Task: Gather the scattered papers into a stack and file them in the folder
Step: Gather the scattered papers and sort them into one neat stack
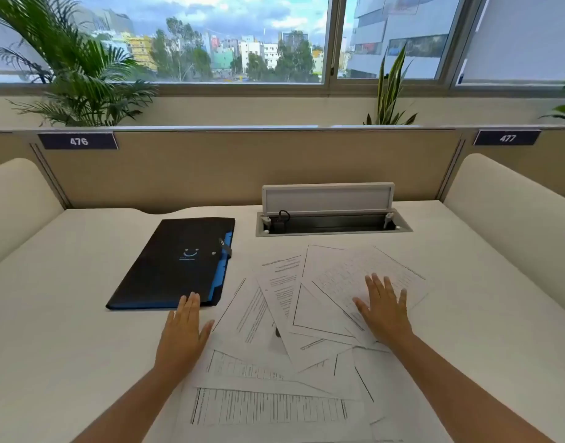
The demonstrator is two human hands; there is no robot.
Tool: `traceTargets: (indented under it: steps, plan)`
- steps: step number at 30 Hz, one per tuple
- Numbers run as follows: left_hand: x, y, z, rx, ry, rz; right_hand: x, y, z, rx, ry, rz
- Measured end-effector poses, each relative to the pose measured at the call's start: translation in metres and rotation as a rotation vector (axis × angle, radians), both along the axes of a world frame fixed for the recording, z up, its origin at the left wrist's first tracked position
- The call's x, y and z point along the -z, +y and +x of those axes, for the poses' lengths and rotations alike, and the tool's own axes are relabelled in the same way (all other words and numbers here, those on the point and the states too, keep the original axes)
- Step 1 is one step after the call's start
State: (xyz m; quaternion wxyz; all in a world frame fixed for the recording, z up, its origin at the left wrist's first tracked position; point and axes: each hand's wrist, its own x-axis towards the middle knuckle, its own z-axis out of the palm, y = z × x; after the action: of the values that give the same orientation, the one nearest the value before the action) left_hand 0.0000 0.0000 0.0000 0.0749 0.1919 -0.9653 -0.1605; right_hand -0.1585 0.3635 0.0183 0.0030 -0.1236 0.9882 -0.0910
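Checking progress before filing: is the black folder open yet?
No, the black folder lies closed and flat on the desk.

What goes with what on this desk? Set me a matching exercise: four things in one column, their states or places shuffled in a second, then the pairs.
Things
1. folder
2. papers
3. cable box lid
4. right hand

States or places
A. flipped up, standing open
B. flat, fingers spread, on top of a sheet
C. closed, lying at the left of the desk
D. fanned out loose and overlapping

Pairs: 1-C, 2-D, 3-A, 4-B

The left hand lies flat with its fingertips at the folder's near edge.
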Motion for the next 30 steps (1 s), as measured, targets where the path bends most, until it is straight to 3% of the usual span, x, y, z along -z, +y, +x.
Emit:
traceTargets:
  steps: [7,30]
  plan:
    - [0.018,0.006,0.016,-0.005,-0.081,0.053,0.022,-0.001,0.02,0.034,-0.112,-0.04]
    - [0.023,0.004,0.016,-0.011,-0.043,0.028,0.032,0.035,0.018,-0.016,-0.026,-0.12]
